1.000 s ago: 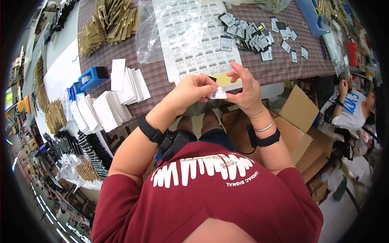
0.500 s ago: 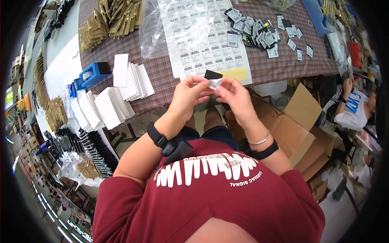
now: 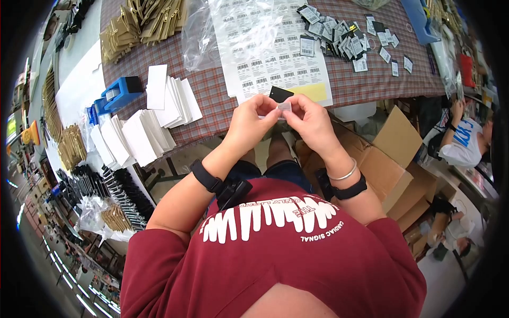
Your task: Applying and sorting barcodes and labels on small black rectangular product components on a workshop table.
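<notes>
Close to the table's front edge, a small white printed label (image 3: 284,106) sits between the fingertips of both hands. My left hand (image 3: 253,121) is closed, its thumb and fingers pinched at the label's left side. The thumb and forefinger of my right hand (image 3: 314,125) pinch it from the right. Just beyond my fingers is a black hang tag (image 3: 280,94) with a small hole, overlapping the barcode label sheet (image 3: 252,79). Fingers cover part of the label's edges.
Several labelled black tags (image 3: 342,40) lie heaped at the back right. White card stacks (image 3: 143,135) and a blue tape dispenser (image 3: 121,95) stand left, with golden zipper pulls (image 3: 154,24) behind. Clear plastic (image 3: 201,47) covers part of the sheet. An open cardboard box (image 3: 379,169) sits below right.
The label in my fingers has turned flatter, showing its printed face. My right hand has rolled inward over it, and both hands are drawn slightly closer together.
</notes>
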